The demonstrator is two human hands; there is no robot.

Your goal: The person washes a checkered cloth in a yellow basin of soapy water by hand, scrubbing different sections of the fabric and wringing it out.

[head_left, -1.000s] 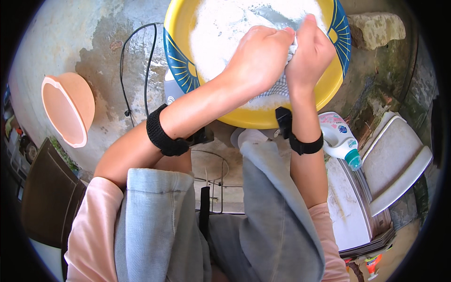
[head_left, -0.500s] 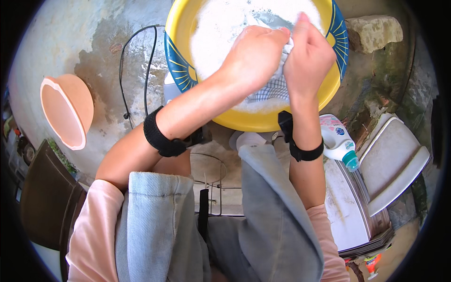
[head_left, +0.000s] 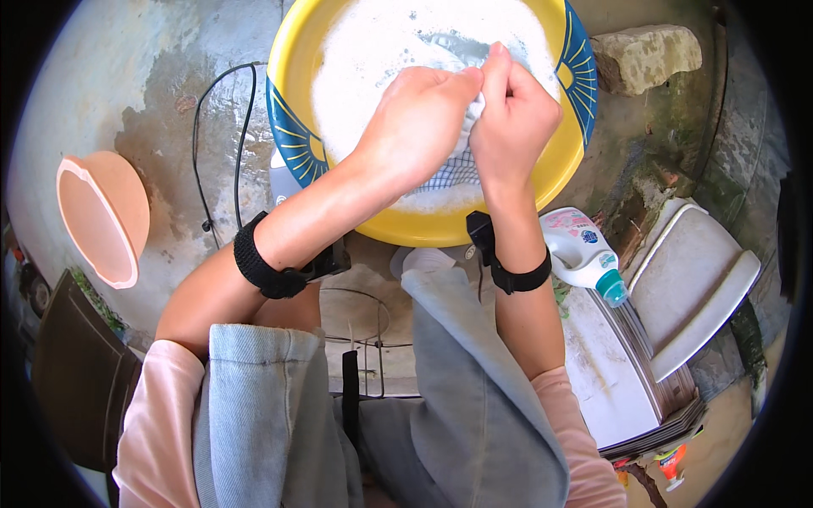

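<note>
A yellow basin (head_left: pixel 406 227) with blue sunburst patterns on its rim holds white soap suds (head_left: pixel 360 63). Over it, my left hand (head_left: pixel 415 123) is closed on a white cloth with a dark grid check (head_left: pixel 453 173). My right hand (head_left: pixel 517 127), thumb pointing up, grips the same cloth right beside the left one. The two fists almost touch, and the cloth hangs between them into the foam. Its lower part lies in the suds, so the cloth's full shape is hidden. Black straps with small devices circle both wrists.
A pink plastic basin (head_left: pixel 103 220) lies tipped at the left, near a black cable (head_left: pixel 196 161). On the right are a white detergent bottle with a teal cap (head_left: pixel 584 254), a white stool (head_left: pixel 694 292), stacked boards (head_left: pixel 605 372) and a stone block (head_left: pixel 648 59).
The whole view has shifted, so the basin and hands appear further left and slightly lower. Both hands keep their hold on the cloth, with little change between them.
</note>
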